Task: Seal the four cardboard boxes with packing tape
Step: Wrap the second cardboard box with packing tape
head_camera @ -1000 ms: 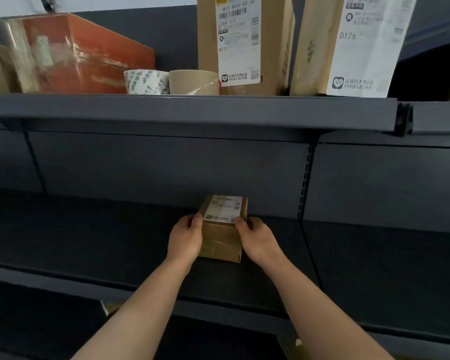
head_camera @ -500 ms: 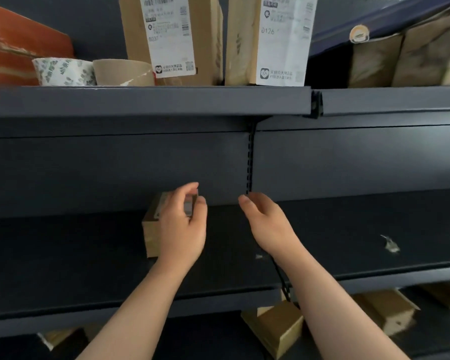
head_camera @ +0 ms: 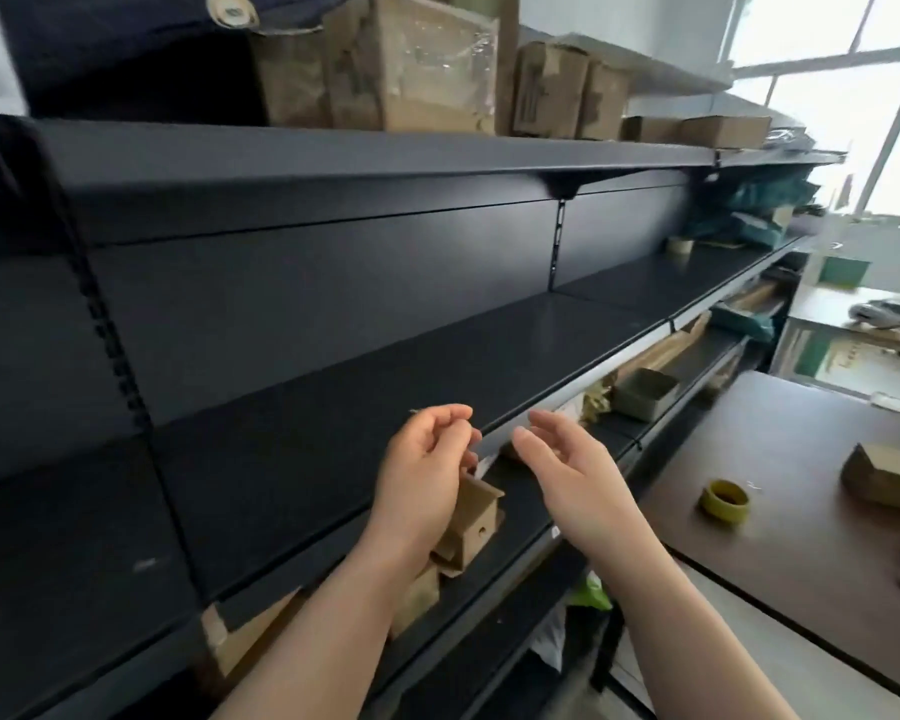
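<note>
Two hands [head_camera: 423, 472] [head_camera: 567, 472] before dark shelf [head_camera: 307, 418]

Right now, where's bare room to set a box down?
Middle shelf: bare along its length, up to the far tape roll. Table: free patch this side of the yellow tape roll and cardboard box. Crowded: top shelf, packed with boxes; lower shelf, littered with cardboard pieces.
</note>
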{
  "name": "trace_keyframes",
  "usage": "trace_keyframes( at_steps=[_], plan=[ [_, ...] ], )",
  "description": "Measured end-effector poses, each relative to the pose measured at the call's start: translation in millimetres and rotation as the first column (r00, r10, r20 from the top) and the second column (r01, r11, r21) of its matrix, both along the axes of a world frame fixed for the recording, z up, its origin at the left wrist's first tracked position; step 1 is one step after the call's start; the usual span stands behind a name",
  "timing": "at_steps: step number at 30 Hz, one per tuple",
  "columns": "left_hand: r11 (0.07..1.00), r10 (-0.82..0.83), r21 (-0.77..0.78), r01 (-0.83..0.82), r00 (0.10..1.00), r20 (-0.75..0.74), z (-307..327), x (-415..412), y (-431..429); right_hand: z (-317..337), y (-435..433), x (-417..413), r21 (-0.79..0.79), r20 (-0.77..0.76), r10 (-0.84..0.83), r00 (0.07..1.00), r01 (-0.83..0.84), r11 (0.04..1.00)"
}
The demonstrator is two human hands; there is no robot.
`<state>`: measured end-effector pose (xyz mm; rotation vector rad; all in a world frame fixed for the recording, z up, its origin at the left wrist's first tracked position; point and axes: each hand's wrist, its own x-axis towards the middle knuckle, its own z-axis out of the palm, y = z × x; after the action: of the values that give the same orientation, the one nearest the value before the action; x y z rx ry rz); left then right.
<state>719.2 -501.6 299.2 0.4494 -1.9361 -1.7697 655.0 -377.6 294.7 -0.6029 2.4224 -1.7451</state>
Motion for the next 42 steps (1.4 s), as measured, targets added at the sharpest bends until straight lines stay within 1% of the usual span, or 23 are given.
trace_keyframes(
  at_steps=[3, 6, 8, 16, 20, 27, 29, 33, 37, 40, 42],
  plan=[
    [0.99, -0.128, 0.06, 0.126, 0.991, 0.027, -9.5, -52.0, 49.5, -14.1, 60.1, -34.1, 0.03, 0.025, -0.145, 0.989, 0.145, 0.989],
    [0.965, -0.249, 0.102, 0.242, 0.966, 0.065, -19.8, -106.8, 103.6, -24.5, 123.9, -69.8, 0.039, 0.07, -0.266, 0.961, 0.264, 0.964],
    [0.944, -0.313, 0.132, 0.302, 0.946, 0.077, -25.5, -142.7, 143.6, -28.8, 167.4, -93.9, 0.051, 0.072, -0.338, 0.938, 0.335, 0.941],
    [0.867, -0.485, 0.193, 0.46, 0.868, 0.11, -53.2, -265.2, 302.6, -57.6, 326.3, -180.1, 0.132, 0.103, -0.553, 0.827, 0.539, 0.832],
    [0.82, -0.562, 0.243, 0.518, 0.81, 0.17, -81.7, -315.5, 365.8, -77.4, 389.8, -211.9, 0.189, 0.138, -0.637, 0.758, 0.611, 0.769],
    [0.745, -0.665, 0.322, 0.584, 0.685, 0.296, -125.3, -400.0, 447.4, -112.0, 480.3, -277.5, 0.269, 0.207, -0.777, 0.594, 0.729, 0.629],
    [0.722, -0.691, 0.347, 0.598, 0.649, 0.32, -136.8, -426.5, 469.2, -119.7, 501.6, -300.0, 0.265, 0.231, -0.798, 0.557, 0.753, 0.602],
    [0.672, -0.74, 0.406, 0.619, 0.552, 0.383, -160.8, -476.6, 513.6, -133.0, 542.8, -343.3, 0.301, 0.243, -0.845, 0.477, 0.791, 0.533],
    [0.636, -0.769, 0.484, 0.601, 0.441, 0.463, -183.4, -515.7, 559.2, -154.7, 586.9, -375.7, 0.359, 0.239, -0.886, 0.398, 0.811, 0.462],
    [0.631, -0.771, 0.542, 0.556, 0.372, 0.517, -202.3, -531.6, 591.9, -175.8, 618.8, -392.6, 0.406, 0.265, -0.896, 0.356, 0.802, 0.438],
    [0.639, -0.762, 0.561, 0.526, 0.334, 0.555, -215.0, -536.9, 609.7, -190.9, 638.1, -402.3, 0.449, 0.28, -0.896, 0.344, 0.779, 0.439]
  ],
)
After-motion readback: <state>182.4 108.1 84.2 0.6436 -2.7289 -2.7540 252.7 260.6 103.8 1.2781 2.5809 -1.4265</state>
